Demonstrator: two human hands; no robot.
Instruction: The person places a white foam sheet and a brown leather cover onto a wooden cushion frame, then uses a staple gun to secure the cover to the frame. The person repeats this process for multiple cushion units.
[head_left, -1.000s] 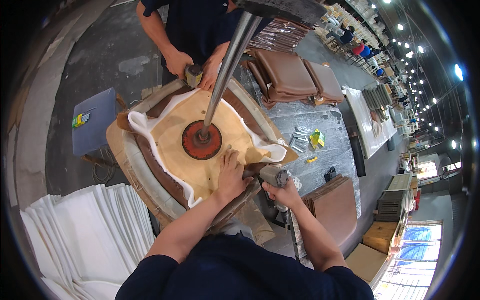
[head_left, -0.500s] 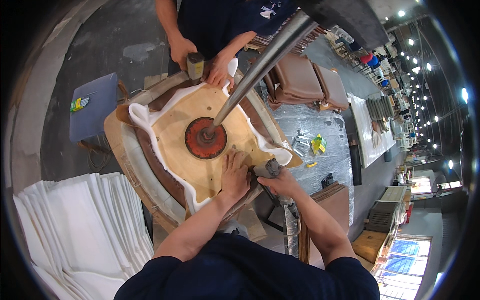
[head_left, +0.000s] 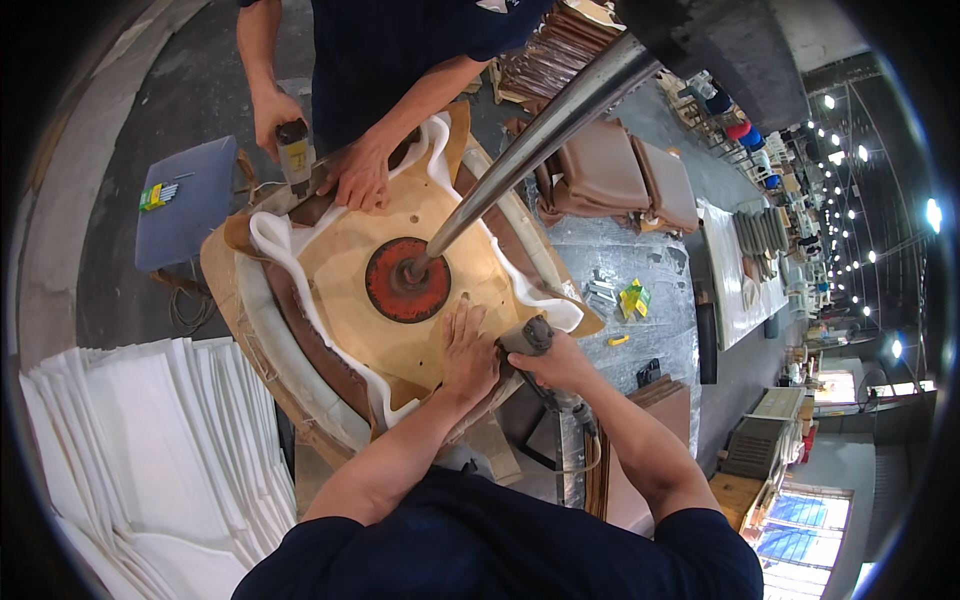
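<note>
A wooden seat board point(head_left: 350, 255) lies upside down, with white foam point(head_left: 268, 232) and brown leather point(head_left: 310, 345) folded over its edges. A red round press pad point(head_left: 405, 280) on a steel rod point(head_left: 540, 130) holds the board down. My left hand point(head_left: 468, 352) lies flat on the board's near edge, pressing the cover. My right hand point(head_left: 555, 362) grips a staple gun point(head_left: 530, 338) at the same edge, beside my left hand. Opposite me, another person's hand point(head_left: 355, 172) presses the far edge, and their other hand point(head_left: 272, 115) holds a second staple gun point(head_left: 295, 155).
A stack of white foam sheets point(head_left: 140, 450) lies at the lower left. Finished brown seat cushions point(head_left: 620, 175) are piled at the upper right. A grey metal bench point(head_left: 655, 310) carries staple strips and small yellow-green items point(head_left: 632, 298). A blue stool point(head_left: 185, 200) stands at the left.
The view has shifted closer to the seat. My hands have stayed at the near edge, with the staple gun brought tight against my left hand. The other person's hands moved along the far edge.
</note>
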